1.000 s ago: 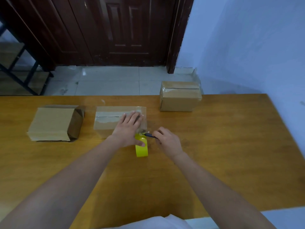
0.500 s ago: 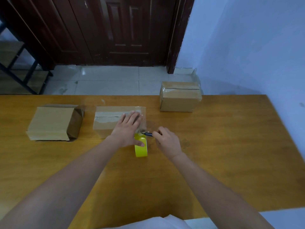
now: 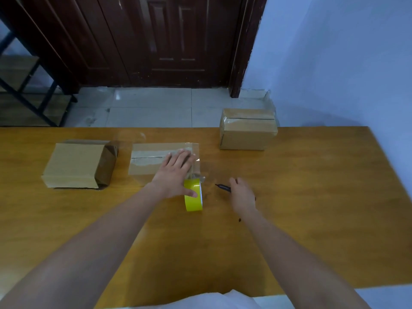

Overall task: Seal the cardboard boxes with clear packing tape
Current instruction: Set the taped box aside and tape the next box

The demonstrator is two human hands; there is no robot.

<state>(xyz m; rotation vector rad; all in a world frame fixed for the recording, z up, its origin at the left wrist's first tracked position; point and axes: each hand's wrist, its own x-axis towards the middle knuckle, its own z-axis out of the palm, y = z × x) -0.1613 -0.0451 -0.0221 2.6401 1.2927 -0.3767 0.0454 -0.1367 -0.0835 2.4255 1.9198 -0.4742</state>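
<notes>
Three cardboard boxes stand on the wooden table (image 3: 312,197). The middle box (image 3: 147,160) has clear tape along its top seam. My left hand (image 3: 175,177) lies flat on that box's right end, fingers straight, thumb against the yellow tape roll (image 3: 193,196) standing on edge just in front of the box. A strip of clear tape runs from the roll up to the box. My right hand (image 3: 242,194) grips a small dark cutter (image 3: 223,187), its tip pointing left, a short way right of the roll.
A box (image 3: 73,165) with brown tape on its right side sits at the left. A taped box (image 3: 247,129) stands at the table's far edge, right of centre. Behind the table are a tiled floor, a dark door and a blue wall.
My right hand with the cutter has drawn back to the right, away from the tape roll. My left hand stays on the middle box.
</notes>
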